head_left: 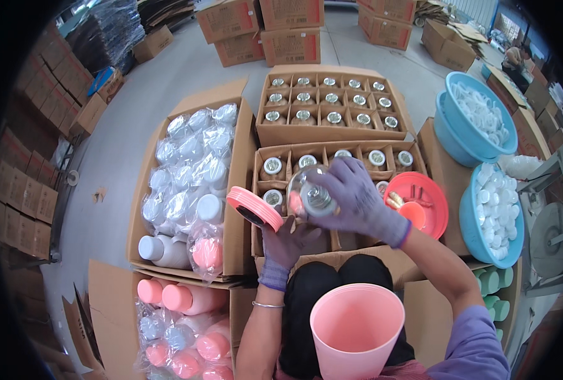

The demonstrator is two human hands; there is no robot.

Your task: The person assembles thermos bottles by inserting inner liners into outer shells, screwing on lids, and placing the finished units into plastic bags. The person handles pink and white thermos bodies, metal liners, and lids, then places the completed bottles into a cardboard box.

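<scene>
My gloved right hand [357, 196] grips a clear glass bottle [317, 193], tilted above the near divided carton [256, 247]. Just left of the bottle is my gloved left hand [289, 244], its thumb raised and its other fingers reaching toward the bottle's underside. A pink ribbed round piece [254, 208] with a black inner face stands tilted against the left hand, which seems to hold it at its lower edge. The near carton contains several silver-topped glass bottles [272, 166] in cardboard cells. Below my hands, a pink bucket [357, 329] sits at my lap.
A second carton of bottles [332, 98] lies beyond. Left are boxes of wrapped white bottles [189, 158] and pink-capped bottles [192, 297]. A red basin [436, 202] holds a pink cup. Blue basins [455, 136] of white parts stand right; green bottles [493, 282] are below.
</scene>
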